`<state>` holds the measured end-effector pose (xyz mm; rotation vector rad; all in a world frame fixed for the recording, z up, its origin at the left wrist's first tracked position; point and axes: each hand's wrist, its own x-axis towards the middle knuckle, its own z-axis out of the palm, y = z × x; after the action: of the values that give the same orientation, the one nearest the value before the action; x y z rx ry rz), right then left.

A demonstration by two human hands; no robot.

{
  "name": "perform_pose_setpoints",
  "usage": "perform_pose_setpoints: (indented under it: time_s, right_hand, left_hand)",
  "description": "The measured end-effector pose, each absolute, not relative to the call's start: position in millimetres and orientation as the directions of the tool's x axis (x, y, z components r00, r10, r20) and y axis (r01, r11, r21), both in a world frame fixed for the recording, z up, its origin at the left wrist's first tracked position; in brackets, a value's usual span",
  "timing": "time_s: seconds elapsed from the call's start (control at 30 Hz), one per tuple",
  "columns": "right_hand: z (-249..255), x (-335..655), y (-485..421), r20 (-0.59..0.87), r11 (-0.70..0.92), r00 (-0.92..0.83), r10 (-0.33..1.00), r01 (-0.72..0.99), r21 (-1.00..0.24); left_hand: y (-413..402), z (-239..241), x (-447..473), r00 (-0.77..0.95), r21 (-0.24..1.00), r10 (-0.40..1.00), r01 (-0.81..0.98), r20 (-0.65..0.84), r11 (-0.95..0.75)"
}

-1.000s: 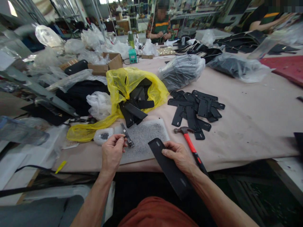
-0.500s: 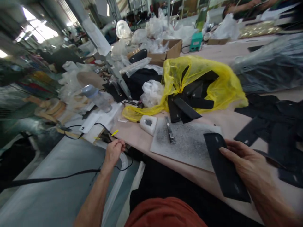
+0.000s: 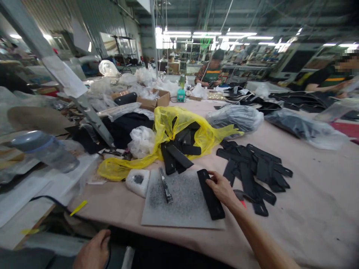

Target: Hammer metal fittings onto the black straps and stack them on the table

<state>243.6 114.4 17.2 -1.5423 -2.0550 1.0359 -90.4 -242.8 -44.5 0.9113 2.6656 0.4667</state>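
Observation:
My right hand [image 3: 221,186] holds a flat black strip [image 3: 211,198] with small slots, fingers at its right edge. The strip lies over the right side of a grey, black-speckled board [image 3: 179,209]. A narrow metal bar [image 3: 166,186] rests on the board, left of the strip. Down at the lower left, off the table's front edge, is my left hand [image 3: 94,251] with its fingers curled; what they hold, if anything, is hidden. Close beside it runs a thin dark cord [image 3: 109,256]. Several more black strips [image 3: 251,170] are heaped to the right of my right hand.
A yellow mesh bag [image 3: 165,119] spills black strips behind the board. Left of the board sits a white block [image 3: 137,182] with a dark smudge. A plastic bottle [image 3: 46,149] and a slanted metal post [image 3: 84,108] stand left. Two people work across the table.
My view has swung up and to the right. My right hand has brought the black strip over the board's right side. My left hand stays low by the table's edge, fingers curled.

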Motion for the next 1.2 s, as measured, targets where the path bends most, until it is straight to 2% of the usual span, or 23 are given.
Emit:
perform_pose_setpoints:
  time_s: [0.1, 0.17, 0.23, 0.37, 0.47, 0.6, 0.67, 0.73, 0.77, 0.87, 0.93, 1.0, 1.1, 1.2]
  right_hand:
    - [21.3, 234.1, 119.4, -0.039, 0.249, -0.333, 0.942, 0.772, -0.585]
    - [25.0, 221.4, 123.1, 0.043, 0.315, -0.349, 0.936, 0.78, -0.541]
    - [27.9, 204.4, 128.8, 0.045, 0.291, -0.331, 0.943, 0.747, -0.598]
    - [28.4, 167.3, 145.5, -0.054, 0.139, -0.276, 0.96, 0.633, -0.761]
    - [28.5, 148.4, 154.1, -0.101, 0.078, -0.282, 0.954, 0.558, -0.826]
    - [37.5, 144.9, 141.1, -0.135, -0.009, -0.272, 0.953, 0.419, -0.908]
    - [43.6, 151.4, 120.7, -0.138, -0.039, -0.282, 0.95, 0.332, -0.942]
    - [48.1, 160.5, 92.9, -0.147, -0.087, -0.312, 0.939, 0.198, -0.976]
    - [49.4, 165.2, 77.4, -0.157, -0.12, -0.331, 0.931, 0.129, -0.984]
    - [50.0, 178.0, 31.0, -0.207, -0.212, -0.356, 0.911, 0.025, -0.977]
    - [48.5, 184.9, 4.9, -0.247, -0.257, -0.354, 0.902, 0.021, -0.966]
    - [45.9, 191.5, -15.0, -0.282, -0.3, -0.365, 0.887, 0.009, -0.954]
    - [40.1, 203.0, -32.2, -0.328, -0.37, -0.457, 0.827, -0.003, -0.929]
    - [35.0, 215.0, -35.1, -0.327, -0.369, -0.562, 0.76, 0.042, -0.929]
  left_hand:
    - [-240.3, -47.1, -90.6, -0.778, 0.383, 0.615, 0.533, -0.127, 0.754]
    - [-238.1, -48.6, -91.0, -0.772, 0.395, 0.633, 0.565, -0.059, 0.725]
    - [-236.7, -49.1, -91.2, -0.752, 0.389, 0.658, 0.597, -0.033, 0.702]
    - [-237.1, -42.7, -89.0, -0.772, 0.349, 0.636, 0.591, -0.019, 0.728]
    - [-237.0, -30.0, -82.0, -0.783, 0.346, 0.618, 0.601, 0.075, 0.72]
    - [-227.8, -6.0, -58.8, -0.768, 0.409, 0.589, 0.636, 0.251, 0.655]
    - [-216.5, 6.5, -40.5, -0.772, 0.497, 0.586, 0.619, 0.246, 0.608]
    - [-199.7, 19.2, -19.3, -0.791, 0.634, 0.591, 0.541, 0.159, 0.553]
    - [-189.2, 25.7, -8.3, -0.784, 0.709, 0.616, 0.473, 0.068, 0.523]
    - [-151.5, 44.6, 22.0, -0.691, 0.877, 0.675, 0.126, -0.258, 0.464]
    - [-125.3, 53.9, 36.7, -0.6, 0.92, 0.708, -0.141, -0.373, 0.365]
    - [-103.2, 58.0, 45.4, -0.535, 0.899, 0.726, -0.316, -0.433, 0.303]
    - [-84.8, 55.1, 49.0, -0.536, 0.896, 0.735, -0.376, -0.417, 0.234]
    - [-84.1, 50.0, 46.5, -0.498, 0.923, 0.782, -0.278, -0.375, 0.265]
